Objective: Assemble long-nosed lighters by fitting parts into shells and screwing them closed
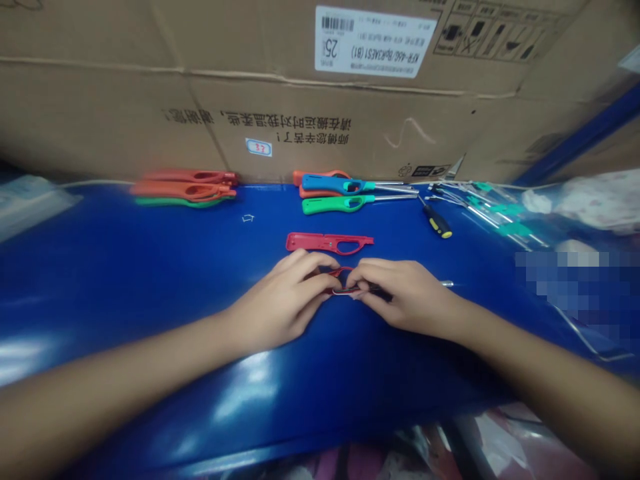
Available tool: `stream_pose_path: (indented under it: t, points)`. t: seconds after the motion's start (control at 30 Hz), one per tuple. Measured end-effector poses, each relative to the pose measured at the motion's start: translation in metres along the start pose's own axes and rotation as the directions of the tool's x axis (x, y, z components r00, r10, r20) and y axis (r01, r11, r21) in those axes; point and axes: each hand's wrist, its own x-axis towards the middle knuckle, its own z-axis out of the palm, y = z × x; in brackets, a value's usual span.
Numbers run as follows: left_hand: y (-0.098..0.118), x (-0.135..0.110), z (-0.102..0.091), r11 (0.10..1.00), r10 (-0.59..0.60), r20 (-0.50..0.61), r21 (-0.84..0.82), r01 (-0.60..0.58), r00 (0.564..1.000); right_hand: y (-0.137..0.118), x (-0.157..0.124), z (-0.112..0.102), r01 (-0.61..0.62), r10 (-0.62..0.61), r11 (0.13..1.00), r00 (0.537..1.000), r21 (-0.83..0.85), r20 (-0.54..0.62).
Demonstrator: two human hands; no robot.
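Observation:
My left hand (287, 297) and my right hand (400, 293) meet at the middle of the blue table (125, 280), fingers curled and pinched on a red lighter body (344, 280) with a metal tube sticking out to the right (447, 283). Most of this piece is hidden under my fingers. Just beyond my hands lies a separate red lighter shell half (327, 242), flat on the table and untouched.
Assembled long lighters (350, 193) in blue, green and orange lie at the back centre. A stack of orange and green shells (185, 187) sits back left. A yellow-black screwdriver (437, 223) and green-tipped metal tubes (495, 210) lie right. A large cardboard box (300, 87) stands behind.

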Motion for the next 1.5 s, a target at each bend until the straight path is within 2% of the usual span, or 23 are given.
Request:
stream_pose_path:
  t: [0.33,0.7,0.97,1.2,1.5]
  points:
    - [-0.0005,0.0003,0.0008,1.000,0.020,-0.011,-0.022,-0.020,1.000,0.0009,-0.0020,-0.0006,0.019,-0.020,1.000,0.999,-0.010,-0.036]
    - [-0.0020,0.0007,0.0012,0.996,0.019,-0.045,-0.081,-0.022,0.999,0.0043,0.0010,-0.0015,0.008,0.004,0.992,0.995,0.124,-0.095]
    - [-0.0020,-0.0001,0.0022,0.996,-0.058,-0.067,-0.073,0.053,0.996,0.0016,0.0015,-0.0010,0.039,-0.021,0.977,0.996,0.208,-0.085]
    - [-0.0003,0.0020,0.0036,0.953,-0.212,-0.090,-0.238,0.185,0.973,-0.0005,0.0007,-0.0008,0.032,-0.012,0.965,0.997,0.262,-0.078]
    - [-0.0038,0.0031,0.0038,0.905,-0.282,-0.060,-0.348,0.245,0.958,-0.0009,0.0024,-0.0003,0.015,0.000,0.974,0.998,0.224,-0.067]
